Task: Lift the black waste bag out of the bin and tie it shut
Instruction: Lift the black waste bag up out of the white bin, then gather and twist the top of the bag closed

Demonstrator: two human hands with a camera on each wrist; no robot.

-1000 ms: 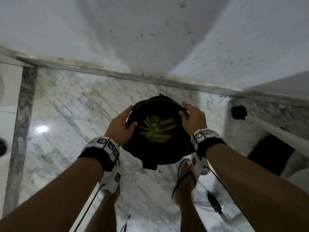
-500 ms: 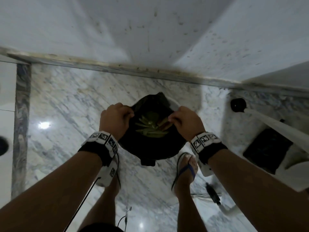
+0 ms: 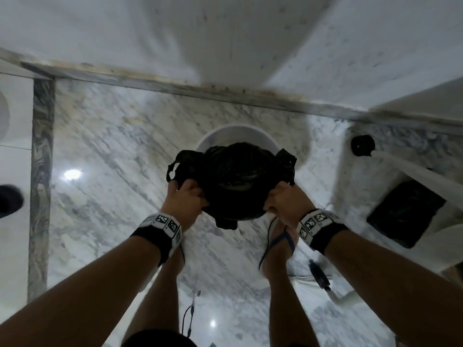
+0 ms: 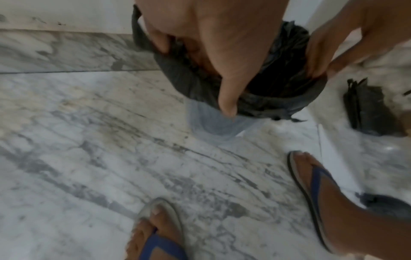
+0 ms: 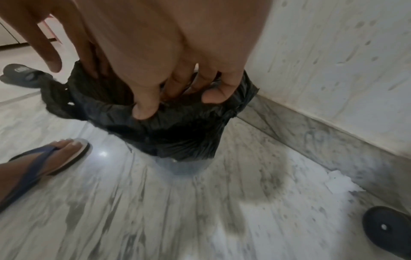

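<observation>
The black waste bag (image 3: 235,181) hangs between my two hands, partly raised out of the white bin (image 3: 233,131), whose far rim shows behind it. My left hand (image 3: 186,196) grips the bag's bunched left rim, and a loose flap sticks out beyond it. My right hand (image 3: 285,199) grips the right rim. In the left wrist view my left hand (image 4: 213,52) curls its fingers into the bag (image 4: 278,73) above the bin's wall (image 4: 213,123). In the right wrist view my right hand (image 5: 177,79) pinches the folded plastic of the bag (image 5: 177,130). The contents are hidden.
The bin stands in a corner near the wall skirting (image 3: 175,81) on a marble floor. A folded black bag (image 3: 406,214) and a white pole (image 3: 426,179) lie to the right. My feet in blue flip-flops (image 3: 280,241) stand just behind the bin. A dark sandal (image 5: 24,74) lies at the left.
Both hands closed on the bag's rim, gathered it inward and pulled it up. The green waste is now covered and the white bin rim has come into sight.
</observation>
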